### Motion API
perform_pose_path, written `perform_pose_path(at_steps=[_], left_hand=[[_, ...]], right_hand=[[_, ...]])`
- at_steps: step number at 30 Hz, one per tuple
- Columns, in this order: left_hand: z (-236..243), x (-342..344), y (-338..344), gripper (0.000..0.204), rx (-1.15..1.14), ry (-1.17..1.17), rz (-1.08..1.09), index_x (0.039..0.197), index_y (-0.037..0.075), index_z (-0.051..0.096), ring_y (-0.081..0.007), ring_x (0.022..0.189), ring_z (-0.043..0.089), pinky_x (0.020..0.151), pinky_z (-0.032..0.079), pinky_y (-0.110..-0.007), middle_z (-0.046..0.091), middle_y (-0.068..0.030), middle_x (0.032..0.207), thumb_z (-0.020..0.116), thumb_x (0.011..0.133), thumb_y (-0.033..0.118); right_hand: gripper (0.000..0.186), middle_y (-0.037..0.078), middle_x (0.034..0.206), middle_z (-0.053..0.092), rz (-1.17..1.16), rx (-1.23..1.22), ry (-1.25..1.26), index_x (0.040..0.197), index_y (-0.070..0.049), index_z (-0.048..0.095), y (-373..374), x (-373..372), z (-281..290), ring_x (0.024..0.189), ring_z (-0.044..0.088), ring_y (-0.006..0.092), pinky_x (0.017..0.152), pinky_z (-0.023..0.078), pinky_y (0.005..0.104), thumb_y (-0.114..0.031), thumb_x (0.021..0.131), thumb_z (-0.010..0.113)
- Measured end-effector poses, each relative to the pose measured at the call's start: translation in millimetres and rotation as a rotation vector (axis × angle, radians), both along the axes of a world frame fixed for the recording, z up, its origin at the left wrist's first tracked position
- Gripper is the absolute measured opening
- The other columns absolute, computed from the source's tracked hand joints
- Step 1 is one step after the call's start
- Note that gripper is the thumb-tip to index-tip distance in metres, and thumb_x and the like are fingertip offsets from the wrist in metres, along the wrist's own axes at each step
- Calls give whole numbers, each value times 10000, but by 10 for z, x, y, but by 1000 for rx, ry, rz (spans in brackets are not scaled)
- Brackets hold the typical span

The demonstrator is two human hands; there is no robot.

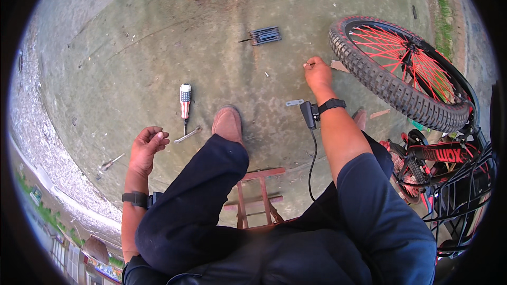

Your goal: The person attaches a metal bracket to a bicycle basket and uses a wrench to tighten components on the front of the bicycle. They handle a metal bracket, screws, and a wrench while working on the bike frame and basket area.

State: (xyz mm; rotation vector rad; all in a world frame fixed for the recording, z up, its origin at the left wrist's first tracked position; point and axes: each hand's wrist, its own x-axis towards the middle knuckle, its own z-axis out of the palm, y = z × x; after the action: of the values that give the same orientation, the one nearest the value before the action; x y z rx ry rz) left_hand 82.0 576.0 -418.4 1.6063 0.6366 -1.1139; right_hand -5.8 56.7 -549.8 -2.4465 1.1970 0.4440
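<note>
The right hand [318, 75] is pinched near the bicycle wheel [381, 78] (whether around something tiny, I can't tell); the left hand [147, 148] hangs loosely open near the screwdriver [185, 100] on the floor [153, 63].

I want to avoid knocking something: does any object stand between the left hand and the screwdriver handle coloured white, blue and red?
Nothing visible stands between the left hand and the screwdriver handle. A slim silver metal tool lies by the screwdriver's tip, beside that path, not across it.

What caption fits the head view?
Left hand near a screwdriver on the ground, right hand close to a red-spoked bicycle wheel.
</note>
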Motion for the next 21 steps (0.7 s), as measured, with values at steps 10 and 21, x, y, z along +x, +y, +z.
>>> perform_pose_path(at_steps=[10,21], left_hand=[[102,55,6,312,9,-81,-8,1125,34,604,-165,884,663,777,503,-285,692,-87,1018,665,917,259],[1567,641,-237,339,-5,-527,-182,1196,34,592,-149,927,654,807,494,-272,683,-73,1077,616,952,268]], right_hand=[[121,61,817,666,-584,628,-216,933,-61,621,390,91,516,687,678,177,540,482,298,-159,876,662],[133,48,855,666,-496,1007,-453,956,-79,592,396,-384,1883,665,664,136,493,415,235,-160,881,667]])
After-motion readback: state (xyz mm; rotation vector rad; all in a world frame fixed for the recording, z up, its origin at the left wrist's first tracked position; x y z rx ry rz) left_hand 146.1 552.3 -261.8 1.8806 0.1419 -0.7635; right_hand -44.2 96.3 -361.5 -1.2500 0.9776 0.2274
